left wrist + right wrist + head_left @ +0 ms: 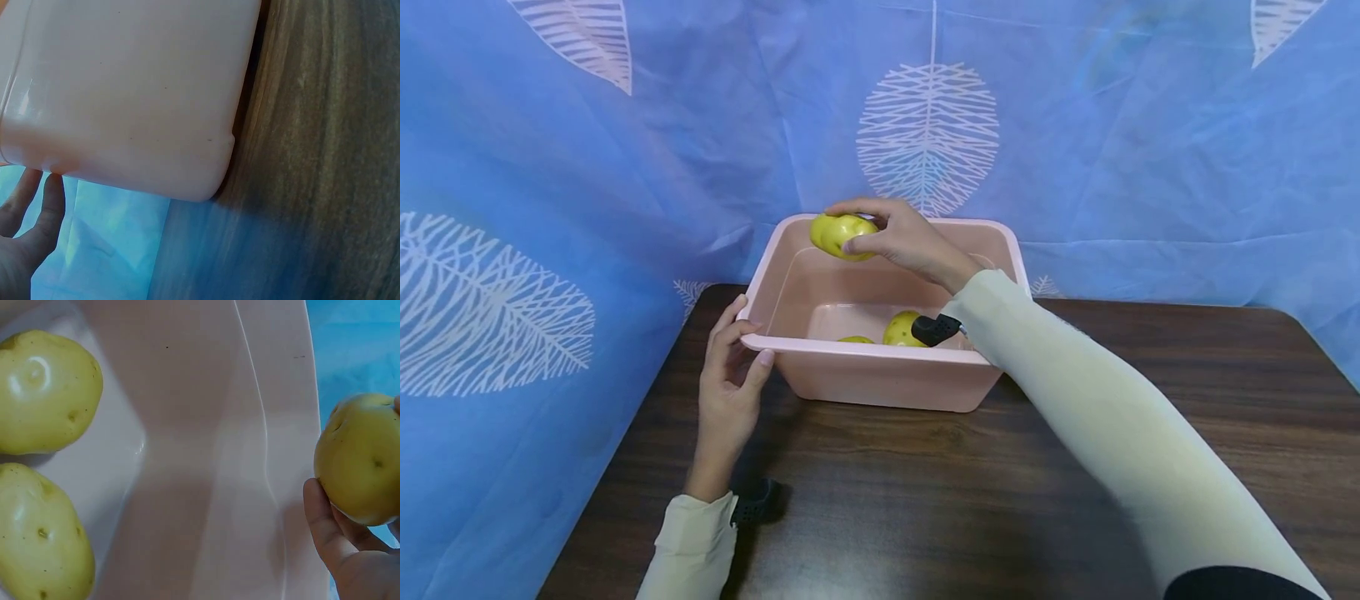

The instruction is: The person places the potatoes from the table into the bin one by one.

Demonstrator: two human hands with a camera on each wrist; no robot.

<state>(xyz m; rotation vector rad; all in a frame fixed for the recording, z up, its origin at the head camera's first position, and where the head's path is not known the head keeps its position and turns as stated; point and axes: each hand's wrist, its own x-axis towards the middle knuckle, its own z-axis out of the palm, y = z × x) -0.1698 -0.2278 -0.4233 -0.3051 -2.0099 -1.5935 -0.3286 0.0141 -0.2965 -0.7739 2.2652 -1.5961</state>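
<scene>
A yellow potato (842,236) is pinched between the thumb and fingers of my right hand (917,242), raised over the far left part of a pink plastic basin (887,373). The right wrist view shows this held potato (362,459) beyond the basin's wall. Two more potatoes lie on the basin's floor, one (47,394) beside the other (44,534); the near wall partly hides them in the head view. My left hand (727,392) grips the basin's near left corner, with its fingers at the left rim and its thumb at the front.
The basin stands on a dark brown wooden table (1150,417), close to its far edge. Behind and to the left hangs a blue cloth (715,125) with white leaf prints. Each wrist wears a black strap.
</scene>
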